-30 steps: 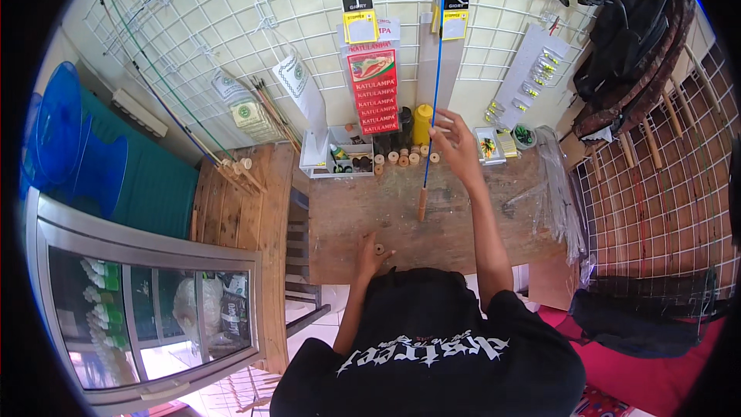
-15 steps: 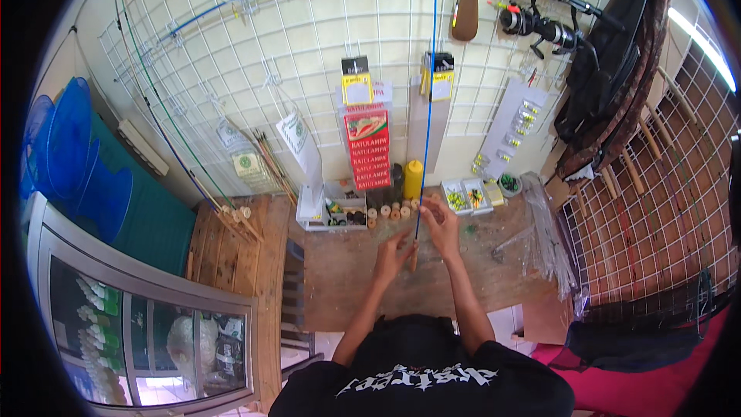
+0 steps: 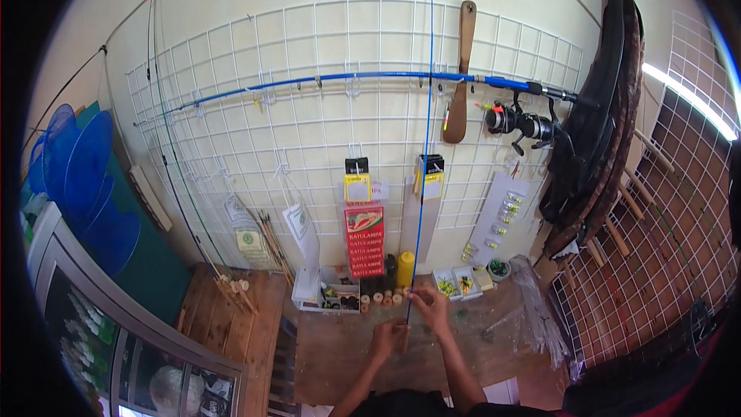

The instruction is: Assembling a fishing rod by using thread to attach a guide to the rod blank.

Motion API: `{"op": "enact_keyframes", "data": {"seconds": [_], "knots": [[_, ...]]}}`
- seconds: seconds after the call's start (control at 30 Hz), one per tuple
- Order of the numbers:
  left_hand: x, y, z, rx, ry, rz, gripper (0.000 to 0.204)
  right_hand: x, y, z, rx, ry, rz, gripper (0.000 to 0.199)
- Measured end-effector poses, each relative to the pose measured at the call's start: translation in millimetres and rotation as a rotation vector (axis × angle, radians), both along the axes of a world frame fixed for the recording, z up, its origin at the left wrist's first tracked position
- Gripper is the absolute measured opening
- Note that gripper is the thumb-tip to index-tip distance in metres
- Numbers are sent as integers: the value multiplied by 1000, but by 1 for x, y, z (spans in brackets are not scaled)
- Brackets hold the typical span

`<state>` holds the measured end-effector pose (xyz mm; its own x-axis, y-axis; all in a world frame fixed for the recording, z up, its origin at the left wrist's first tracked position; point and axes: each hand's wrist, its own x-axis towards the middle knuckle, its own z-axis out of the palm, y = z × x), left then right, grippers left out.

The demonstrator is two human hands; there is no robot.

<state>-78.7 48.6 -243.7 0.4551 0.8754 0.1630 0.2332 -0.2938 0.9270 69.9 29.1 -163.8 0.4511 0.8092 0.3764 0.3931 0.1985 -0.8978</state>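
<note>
A thin blue fishing rod [image 3: 424,201] stands nearly upright in front of me, its tip running out past the top of the picture. My left hand [image 3: 388,338] is closed around its lower end, just above a short brown handle end [image 3: 405,342]. Higher up, my right hand [image 3: 431,307] pinches the shaft between its fingers. Just behind the hands, several round cork pieces [image 3: 387,300] lie along the back of the wooden table [image 3: 328,347], beside a yellow bottle [image 3: 405,269].
Against the wall grid [image 3: 309,38] hangs a blue rod with a reel [image 3: 519,125]. A divided box [image 3: 337,299] and white trays of small floats [image 3: 455,283] line the table's back. Clear plastic sleeves [image 3: 534,313] lie right; a glass cabinet [image 3: 154,340] stands left.
My view has tilted upward, so the wall, table and hands appear lower in the picture. My left fingers have closed more around the rod's lower end; the right hand stays on the shaft.
</note>
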Motion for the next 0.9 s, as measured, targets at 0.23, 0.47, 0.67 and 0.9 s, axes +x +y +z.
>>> {"op": "enact_keyframes", "data": {"seconds": [0.23,0.47,0.67,0.9], "knots": [[9,8,40,21,-166,20,37,-5,-7,-2,-38,125,81,14],[28,55,119,19,-467,-89,40,7,17,45,-5,273,132,23],[40,87,197,193,-509,-79,39,6,37,82,167,317,214,22],[35,96,286,211,-621,-177,31,-4,22,104,6,29,248,16]]}}
